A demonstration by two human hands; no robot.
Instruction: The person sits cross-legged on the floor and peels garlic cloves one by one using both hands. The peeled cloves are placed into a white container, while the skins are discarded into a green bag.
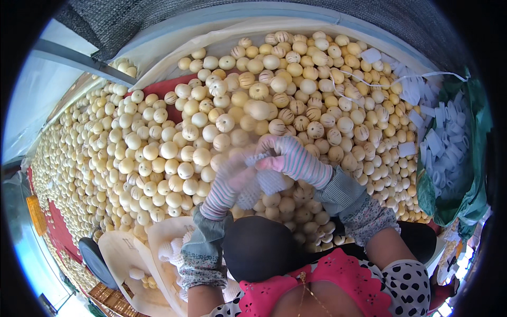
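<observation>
Both my hands meet in front of me above a large heap of pale yellow pepino melons (202,156), several with purple streaks. Striped gloves cover them, and pinkish fingertips show. White foam net sleeves (272,182) hang from between the hands. My right hand (283,156) pinches the foam netting near its upper end. Motion blurs my left hand (235,174), whose fingers are closed at the netting's left side. Whether a fruit is inside the netting is hidden by the fingers and blur.
At right, a green bag (425,194) holds many white foam sleeves (445,142); a white string (380,85) crosses the fruit. Lower left are cream plastic containers (122,253), a dark round lid-like object (95,259) and a wicker basket (113,299). My dark-clothed knee (261,249) rises below my hands.
</observation>
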